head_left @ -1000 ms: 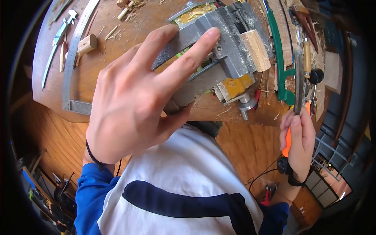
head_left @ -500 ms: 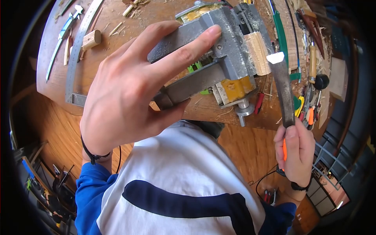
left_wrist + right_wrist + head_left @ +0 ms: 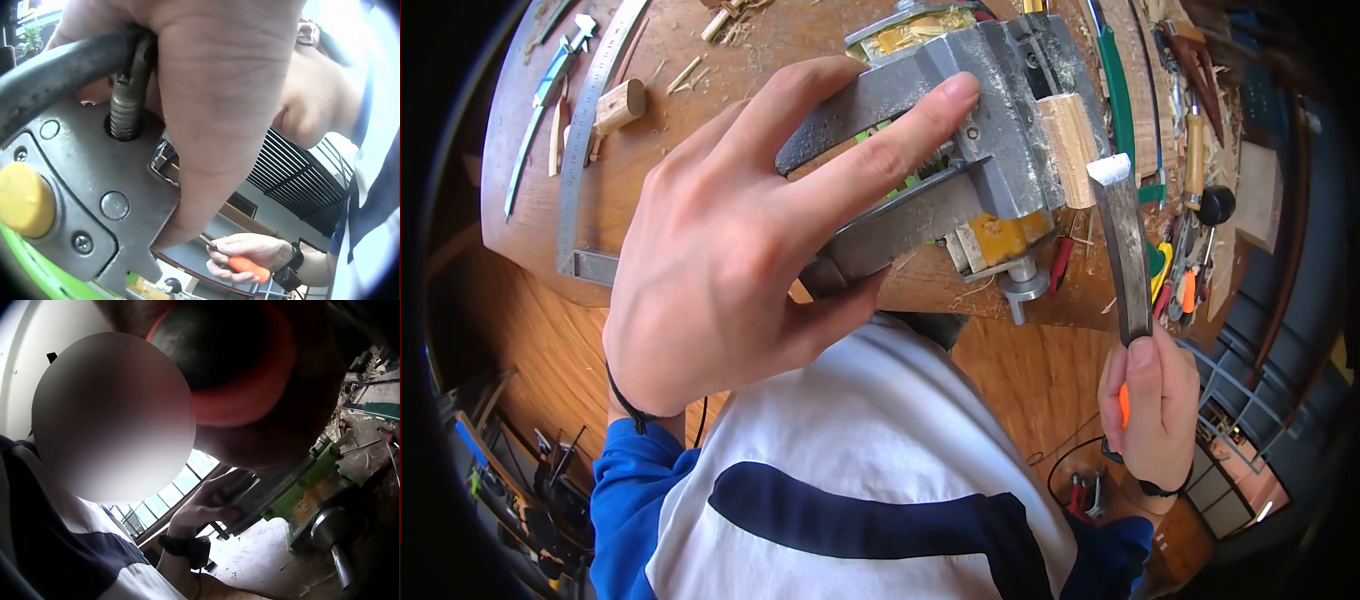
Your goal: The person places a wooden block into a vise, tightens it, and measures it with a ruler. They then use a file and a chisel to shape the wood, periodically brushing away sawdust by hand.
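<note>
My left hand (image 3: 720, 230) rests spread over a grey metal vise (image 3: 1000, 185), its index finger lying straight across the top. Between the vise's jaws sits a pale, faceted wood piece (image 3: 1067, 150). My right hand (image 3: 1155, 410) grips a chisel (image 3: 1128, 265) by its orange handle, with the thumb along the base of the blade. The chisel's bright tip overlaps the wood's near end in the head view. Up close in the left wrist view are the vise's dark body (image 3: 87, 169) and a threaded screw (image 3: 125, 112). The handle's rounded end (image 3: 206, 344) fills the top of the right wrist view.
A metal square (image 3: 580, 170), a caliper (image 3: 550, 85) and a short wood block (image 3: 620, 105) lie at the table's left. To the right are a green-framed saw (image 3: 1117, 90), a wooden-handled tool (image 3: 1194, 160), several other tools and shavings. The table's near edge runs just below the vise.
The chisel has turned from edge-on to showing its flat face, and its tip has swung left to the wood piece. My right hand has dropped slightly; the left stays on the vise.
</note>
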